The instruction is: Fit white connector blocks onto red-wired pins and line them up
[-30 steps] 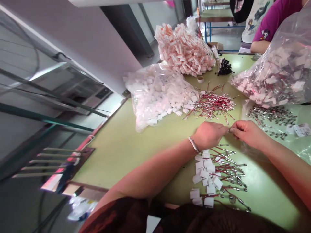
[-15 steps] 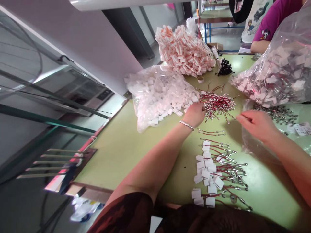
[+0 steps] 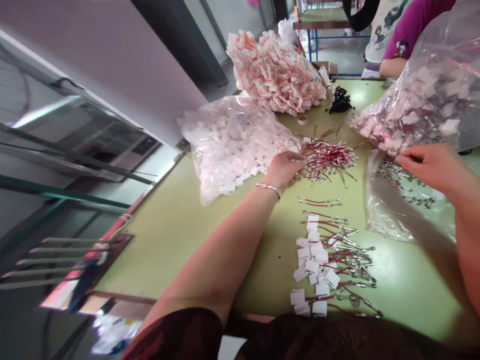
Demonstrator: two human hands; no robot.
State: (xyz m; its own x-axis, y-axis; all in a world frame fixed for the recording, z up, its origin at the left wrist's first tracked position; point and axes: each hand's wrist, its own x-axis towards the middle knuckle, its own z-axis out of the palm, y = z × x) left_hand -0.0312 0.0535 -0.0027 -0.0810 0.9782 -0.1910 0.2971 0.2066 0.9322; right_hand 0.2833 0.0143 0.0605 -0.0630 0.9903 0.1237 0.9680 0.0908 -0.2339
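Observation:
My left hand (image 3: 285, 169), with a bracelet at the wrist, is at the left edge of a pile of short red wires (image 3: 332, 159) with metal ends. Its fingers are curled together, and what they pinch is hidden. Over a heap of small metal parts (image 3: 395, 172) on clear plastic, my right hand (image 3: 431, 162) has thumb and forefinger pressed together; anything between them is too small to make out. Below the pile lie a few loose red wires (image 3: 320, 202). Nearer me is a column of red wires with white connector housings (image 3: 313, 255) on their left ends.
A clear bag of white housings (image 3: 236, 145) lies open at left. Behind it rises a stack of pinkish-white parts (image 3: 275, 75), near black-tipped pieces (image 3: 340, 100) and a tape roll (image 3: 302, 119). A full plastic bag (image 3: 420, 107) stands at right. Behind it shows a person's purple sleeve (image 3: 416, 30).
My right hand has moved away from the red wire pile, up and right to the metal parts. My left hand has drawn back slightly left. The whole view has shifted a little.

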